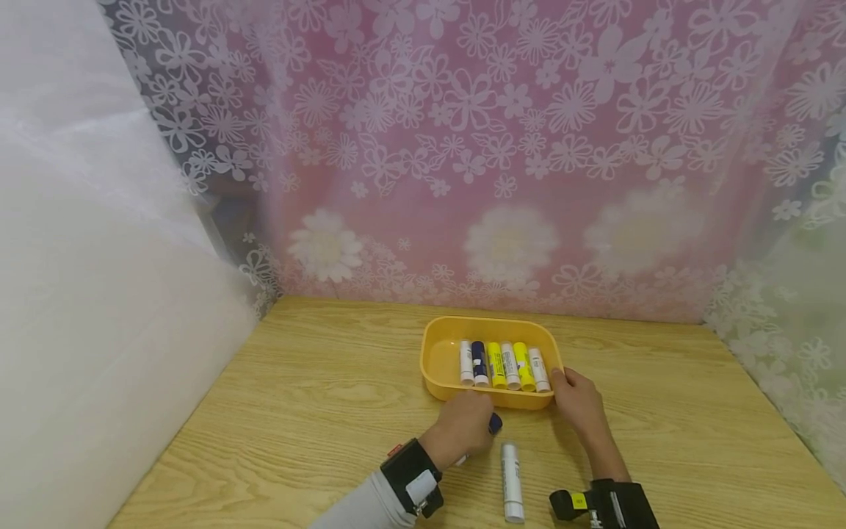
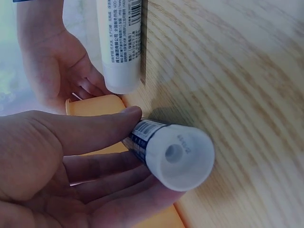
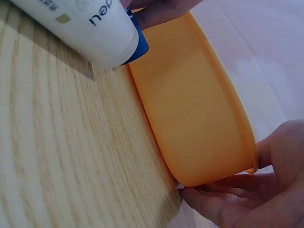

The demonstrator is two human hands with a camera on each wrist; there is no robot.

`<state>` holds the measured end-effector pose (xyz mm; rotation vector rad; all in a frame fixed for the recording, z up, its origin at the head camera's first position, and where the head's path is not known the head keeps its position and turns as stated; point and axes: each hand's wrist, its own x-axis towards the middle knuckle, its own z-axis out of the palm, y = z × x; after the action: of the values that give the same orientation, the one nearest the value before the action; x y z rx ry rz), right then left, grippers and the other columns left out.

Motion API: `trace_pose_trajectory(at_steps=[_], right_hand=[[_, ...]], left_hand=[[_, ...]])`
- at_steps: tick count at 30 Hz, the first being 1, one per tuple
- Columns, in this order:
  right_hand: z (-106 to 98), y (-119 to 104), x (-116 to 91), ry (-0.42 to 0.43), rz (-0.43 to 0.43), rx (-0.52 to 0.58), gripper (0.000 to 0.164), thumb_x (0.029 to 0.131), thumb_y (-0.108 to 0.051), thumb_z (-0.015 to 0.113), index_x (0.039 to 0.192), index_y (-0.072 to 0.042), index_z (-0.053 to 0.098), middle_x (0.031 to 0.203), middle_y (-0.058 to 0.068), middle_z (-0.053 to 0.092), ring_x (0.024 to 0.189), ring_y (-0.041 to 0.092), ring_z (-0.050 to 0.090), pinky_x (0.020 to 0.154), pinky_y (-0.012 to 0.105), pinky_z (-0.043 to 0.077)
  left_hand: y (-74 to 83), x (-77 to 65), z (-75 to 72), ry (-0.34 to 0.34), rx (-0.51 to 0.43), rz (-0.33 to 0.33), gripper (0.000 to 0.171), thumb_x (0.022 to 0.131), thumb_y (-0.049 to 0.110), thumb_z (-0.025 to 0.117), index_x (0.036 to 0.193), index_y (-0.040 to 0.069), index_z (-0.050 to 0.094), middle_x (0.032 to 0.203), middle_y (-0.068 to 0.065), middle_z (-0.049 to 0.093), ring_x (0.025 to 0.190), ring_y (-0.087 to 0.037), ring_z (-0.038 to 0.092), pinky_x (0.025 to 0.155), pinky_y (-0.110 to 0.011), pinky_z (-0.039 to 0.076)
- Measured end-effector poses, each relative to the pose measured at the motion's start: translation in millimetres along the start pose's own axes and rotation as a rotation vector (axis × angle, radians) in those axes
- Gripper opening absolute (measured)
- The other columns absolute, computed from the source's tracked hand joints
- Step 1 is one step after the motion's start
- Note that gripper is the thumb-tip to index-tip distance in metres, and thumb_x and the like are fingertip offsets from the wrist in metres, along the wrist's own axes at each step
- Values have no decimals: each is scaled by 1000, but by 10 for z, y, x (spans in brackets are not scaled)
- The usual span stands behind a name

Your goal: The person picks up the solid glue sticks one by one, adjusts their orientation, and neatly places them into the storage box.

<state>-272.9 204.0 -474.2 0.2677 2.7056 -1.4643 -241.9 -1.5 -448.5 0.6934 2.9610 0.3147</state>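
Observation:
My left hand pinches a navy glue stick between thumb and fingers, just in front of the yellow tray. The stick's hollow white end faces the left wrist camera, while its dark cap pokes out past the hand in the head view. With thumb and fingers, my right hand grips the tray's right front corner. Inside the tray, several glue sticks in white, navy and yellow lie side by side in a row. A white glue stick lies on the table between my forearms.
The wood-grain table stretches to both sides of the tray. A pink flowered curtain hangs behind the table's back edge, and a white sheet borders its left side.

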Motion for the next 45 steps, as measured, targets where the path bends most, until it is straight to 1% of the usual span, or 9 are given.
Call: trace_pose_trajectory(at_steps=[9,27,32,45], right_hand=[[1,4,12,6,7,1,63,102,-42,27,143,4,36,142,28,39,132,45,33,104,59,32],[7,2,9,0,5,3,63,102,-43,27,144,4,35,142,28,39,133,45,32,105,59,31],[6,2,9,2,8,-5,64,102,-43,27,144,4,35,143,28,39,133,45,32,104,59,31],[5,1,5,-2,12,7,64,101,-44,26,144,3,36,143,28,39,133,45,32,104,59,32]], left_hand=[[-15,4,3,-5,2,-21,16,76,18,79,79,8,68,60,2,50,49,-9,45,40,-20,34],[-40,18,28,-3,3,-16,17,77,19,78,83,7,68,61,2,49,49,-9,45,40,-20,35],[-40,11,34,6,10,-12,18,76,20,79,82,7,68,61,2,49,49,-9,45,40,-19,35],[-46,14,39,-8,3,-17,17,77,19,78,81,7,68,59,2,49,47,-9,45,39,-19,35]])
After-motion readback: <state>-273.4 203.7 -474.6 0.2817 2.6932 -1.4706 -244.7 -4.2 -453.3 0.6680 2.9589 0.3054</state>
